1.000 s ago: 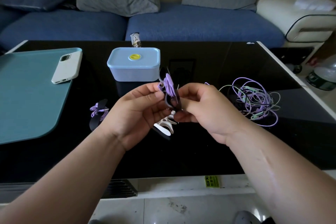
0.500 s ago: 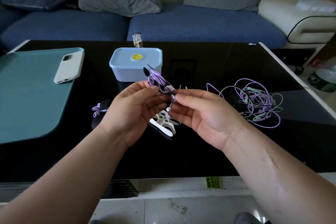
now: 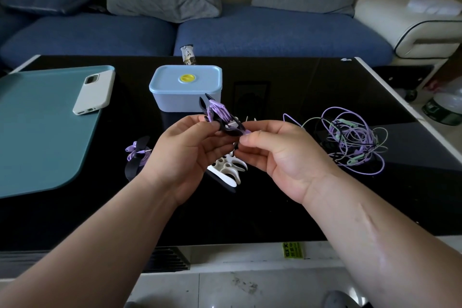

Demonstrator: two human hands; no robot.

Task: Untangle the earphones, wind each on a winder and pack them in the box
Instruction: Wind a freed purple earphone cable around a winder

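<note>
A black winder wrapped in purple earphone cord is held above the table. My left hand grips its left side between thumb and fingers. My right hand pinches its right end, where a purple tip shows. Beneath the hands lie white and black winders with no cord on them. A second black winder with purple cord lies to the left. A tangle of purple and green earphones sits on the right. The light blue box stands behind with its yellow-valved lid on.
The black glass table has a teal mat on its left with a white phone on it. A small packet stands behind the box. A blue sofa with grey cushions runs along the far side.
The wound winder has tilted from upright to nearly flat and shifted left. My right hand has slid from covering it to pinching its right end.
</note>
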